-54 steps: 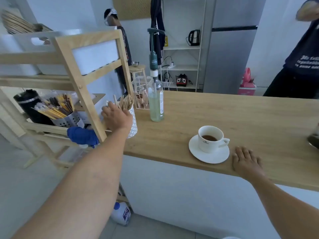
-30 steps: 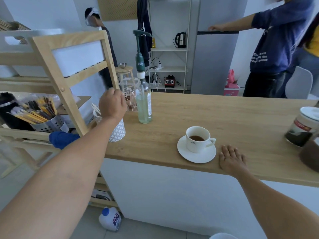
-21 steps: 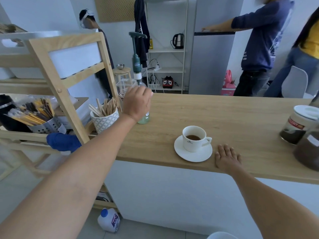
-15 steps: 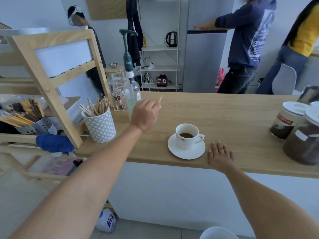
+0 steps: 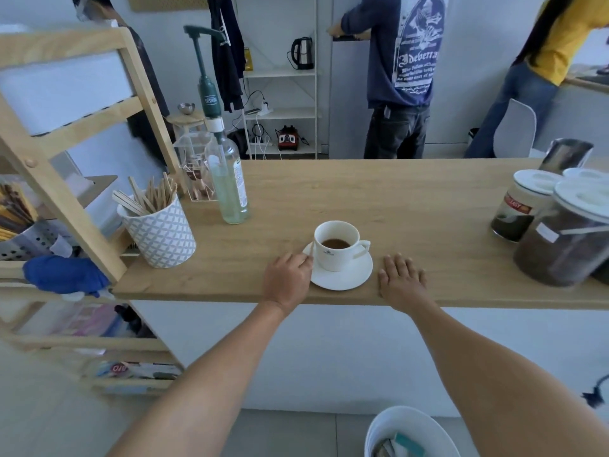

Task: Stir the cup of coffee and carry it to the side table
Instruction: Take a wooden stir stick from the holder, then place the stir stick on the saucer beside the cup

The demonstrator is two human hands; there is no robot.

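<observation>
Left hand (image 5: 287, 282) has come down from the patterned stirrer pot (image 5: 160, 229) at left-center to the saucer's (image 5: 342, 279) left rim, fingers pinched on a thin wooden stir stick (image 5: 310, 257). Right hand (image 5: 400, 281) lies flat & empty on the wooden counter (image 5: 412, 206), just right of the saucer. White coffee cup (image 5: 335, 244) sits on the saucer, center frame, approx. half full. Risk: stick or knuckles nudging the cup w/ nothing steadying it, slopping coffee.

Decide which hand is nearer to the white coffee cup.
Left. The left hand is beside the coffee cup at the saucer's left edge; the right hand lies flat on the counter, right of the saucer.
</observation>
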